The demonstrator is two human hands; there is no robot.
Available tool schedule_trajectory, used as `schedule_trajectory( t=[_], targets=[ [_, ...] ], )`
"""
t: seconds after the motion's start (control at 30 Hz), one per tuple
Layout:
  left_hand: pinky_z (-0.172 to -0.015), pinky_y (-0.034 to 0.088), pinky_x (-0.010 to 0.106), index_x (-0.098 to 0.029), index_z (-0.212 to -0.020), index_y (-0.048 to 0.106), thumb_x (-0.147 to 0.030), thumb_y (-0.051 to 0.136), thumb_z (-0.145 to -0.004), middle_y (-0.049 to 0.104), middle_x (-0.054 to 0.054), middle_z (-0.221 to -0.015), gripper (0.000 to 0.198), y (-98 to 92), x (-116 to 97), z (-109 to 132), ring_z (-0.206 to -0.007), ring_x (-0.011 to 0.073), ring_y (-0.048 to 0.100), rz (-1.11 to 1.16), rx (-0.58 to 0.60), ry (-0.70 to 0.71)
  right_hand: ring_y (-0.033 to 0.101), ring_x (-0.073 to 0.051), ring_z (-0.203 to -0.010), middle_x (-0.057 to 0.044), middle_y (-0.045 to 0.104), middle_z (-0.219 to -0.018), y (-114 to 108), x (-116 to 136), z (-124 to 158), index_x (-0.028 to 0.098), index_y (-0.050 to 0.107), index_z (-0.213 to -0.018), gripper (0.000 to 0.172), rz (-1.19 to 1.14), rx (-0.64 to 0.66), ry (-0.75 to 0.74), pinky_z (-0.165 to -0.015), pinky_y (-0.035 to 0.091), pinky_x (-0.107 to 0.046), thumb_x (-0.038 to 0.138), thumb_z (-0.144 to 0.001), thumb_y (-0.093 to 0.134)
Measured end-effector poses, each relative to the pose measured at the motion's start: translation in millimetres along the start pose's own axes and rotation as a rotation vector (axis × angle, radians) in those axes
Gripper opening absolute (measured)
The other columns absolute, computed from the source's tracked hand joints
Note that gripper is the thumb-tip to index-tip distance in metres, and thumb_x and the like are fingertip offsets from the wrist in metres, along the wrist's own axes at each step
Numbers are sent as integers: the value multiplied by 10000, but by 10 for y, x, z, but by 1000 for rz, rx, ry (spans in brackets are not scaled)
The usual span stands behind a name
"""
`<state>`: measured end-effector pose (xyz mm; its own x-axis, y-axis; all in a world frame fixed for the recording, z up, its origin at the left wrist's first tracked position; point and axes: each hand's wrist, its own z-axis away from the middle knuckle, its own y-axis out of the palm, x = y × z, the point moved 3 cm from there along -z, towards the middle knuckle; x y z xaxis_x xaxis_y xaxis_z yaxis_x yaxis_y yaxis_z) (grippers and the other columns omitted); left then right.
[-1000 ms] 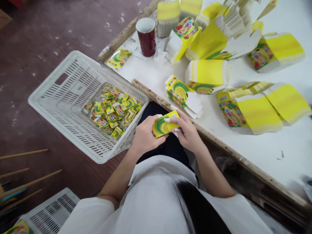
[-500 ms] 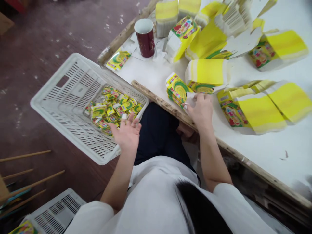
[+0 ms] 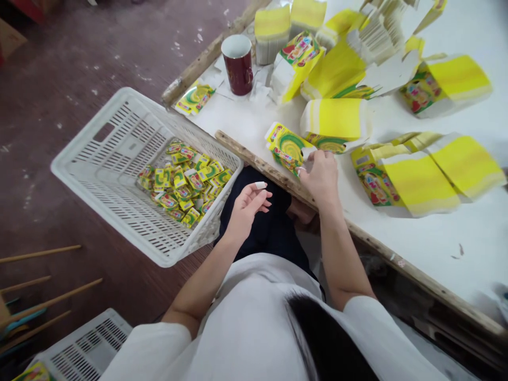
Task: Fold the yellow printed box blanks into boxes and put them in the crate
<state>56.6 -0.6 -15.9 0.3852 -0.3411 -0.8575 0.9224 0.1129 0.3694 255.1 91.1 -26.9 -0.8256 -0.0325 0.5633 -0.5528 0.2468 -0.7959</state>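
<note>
My left hand (image 3: 246, 211) hovers above my lap, just right of the basket. Its fingers are loosely bent and apart, with a white wrap on one fingertip, and nothing is in it. At the table's edge my right hand (image 3: 321, 177) is closed on the near end of a small yellow-green printed carton (image 3: 289, 147). Its fingertips partly hide that end, where a white flap shows. Behind the carton stands a bundle of yellow flattened cartons (image 3: 336, 119). Many small finished-looking cartons (image 3: 184, 185) lie heaped in the white plastic basket (image 3: 119, 182).
A dark red mug (image 3: 239, 71) and a flat printed packet (image 3: 195, 99) stand near the table's left corner. More carton bundles (image 3: 420, 180) lie to the right. Wooden strips (image 3: 254, 159) edge the table. Thin sticks (image 3: 51, 301) jut in at lower left, near another basket (image 3: 85, 346).
My left hand has moved right from over the basket to above my lap. A carton now shows in the heap where that hand was. My right hand stays at the carton on the table.
</note>
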Motion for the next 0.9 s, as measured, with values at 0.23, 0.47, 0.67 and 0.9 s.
schedule_trajectory(
  t=[0.23,0.47,0.67,0.9],
  targets=[
    [-984,543,405,-223,-1225,563,-563,760,-770,656,107,-1264,601,222,-29,-294,-1231,260,632,48,-17,103,578,-192,-675,8,616,-787,-314,294,219,242,511,-976,265,-318,128,-28,-660,498,-337,182,-753,640],
    [-971,556,467,-273,-1239,643,-687,412,-946,728,88,-1121,557,331,-190,-202,-1236,283,625,-62,-39,403,604,-166,-752,-11,597,-919,-404,714,727,258,472,-1083,301,-716,425,-193,-657,526,-291,173,-842,632],
    [-1001,533,440,-287,-1203,635,-706,417,-935,705,67,-1078,543,225,-201,31,-1215,268,616,-183,-183,496,584,-193,-817,-31,606,-946,-447,854,896,262,540,-971,199,-745,318,-285,-704,527,-315,243,-859,703],
    [-790,588,404,-253,-925,578,-876,316,-823,605,67,-853,683,225,-232,138,-929,254,662,68,-159,383,495,-126,-685,17,542,-864,-212,958,1091,237,510,-994,484,-967,611,-36,-568,448,-239,470,-730,842]
  ],
)
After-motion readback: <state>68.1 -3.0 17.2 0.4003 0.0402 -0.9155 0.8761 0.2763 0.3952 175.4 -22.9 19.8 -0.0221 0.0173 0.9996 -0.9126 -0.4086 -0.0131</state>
